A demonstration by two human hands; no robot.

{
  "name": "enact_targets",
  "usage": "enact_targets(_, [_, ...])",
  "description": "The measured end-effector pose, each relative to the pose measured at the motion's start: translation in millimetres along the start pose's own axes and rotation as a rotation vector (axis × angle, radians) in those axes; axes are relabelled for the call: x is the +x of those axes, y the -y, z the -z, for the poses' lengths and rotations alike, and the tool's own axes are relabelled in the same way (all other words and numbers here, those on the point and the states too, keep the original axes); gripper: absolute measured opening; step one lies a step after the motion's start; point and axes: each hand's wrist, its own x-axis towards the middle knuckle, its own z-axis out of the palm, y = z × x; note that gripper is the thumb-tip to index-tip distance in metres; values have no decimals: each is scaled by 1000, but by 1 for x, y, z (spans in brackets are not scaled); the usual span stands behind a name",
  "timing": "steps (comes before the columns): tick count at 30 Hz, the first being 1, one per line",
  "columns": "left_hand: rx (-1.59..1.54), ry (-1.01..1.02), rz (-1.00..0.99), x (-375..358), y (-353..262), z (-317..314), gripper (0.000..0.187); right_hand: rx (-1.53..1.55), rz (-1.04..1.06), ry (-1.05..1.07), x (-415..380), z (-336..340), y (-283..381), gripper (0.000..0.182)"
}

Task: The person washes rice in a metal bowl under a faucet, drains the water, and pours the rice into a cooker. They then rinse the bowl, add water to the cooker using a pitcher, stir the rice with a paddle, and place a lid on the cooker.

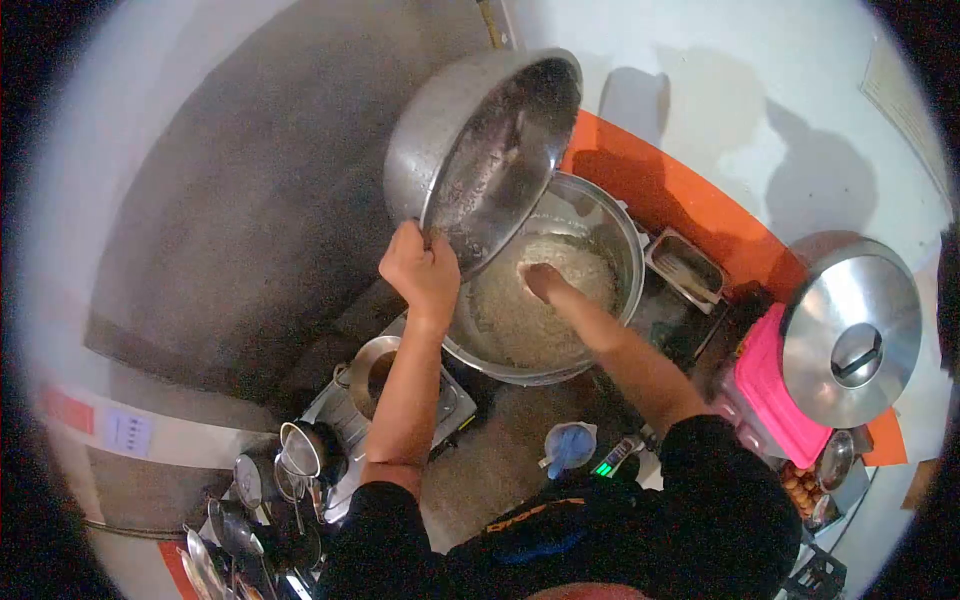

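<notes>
The left hand has its fingers clamped on the lower rim of a metal bowl, which is tipped up steeply so that its open side faces right and down over a large pot. The bowl's lower edge overlaps the pot's left rim, so there is no gap on that side; its upper edge rises well clear, against the grey wall. The right hand is pressed down into the rice that fills the pot, and its fingers are buried in the grains, so whether they are apart or together cannot be told. The right forearm crosses the pot's near rim. The far and right rims of the pot are free, with bare metal wall showing above the rice. Just right of the pot, a small rectangular tray sits close against it, beside an orange surface. Farther right, well apart from both hands, a round lid with a handle rests over a pink container. Below the left forearm stands a small metal cup on a stove-like stand, and at the lower left ladles and strainers crowd together. A blue cup sits near the person's chest.
</notes>
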Motion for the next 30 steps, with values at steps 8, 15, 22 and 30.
enact_targets(8, [1,-125,241,-37,-36,10,10,969,116,-432,-16,-73,59,64])
enact_targets(15, [-97,-77,394,-53,-39,78,7,443,160,-1028,37,-8,120,63])
enact_targets(22, [-191,-47,468,-48,-34,96,24,285,691,-882,50,-24,228,59])
enact_targets(30, [-252,-200,488,-42,-26,74,14,565,898,-83,-35,-115,350,37])
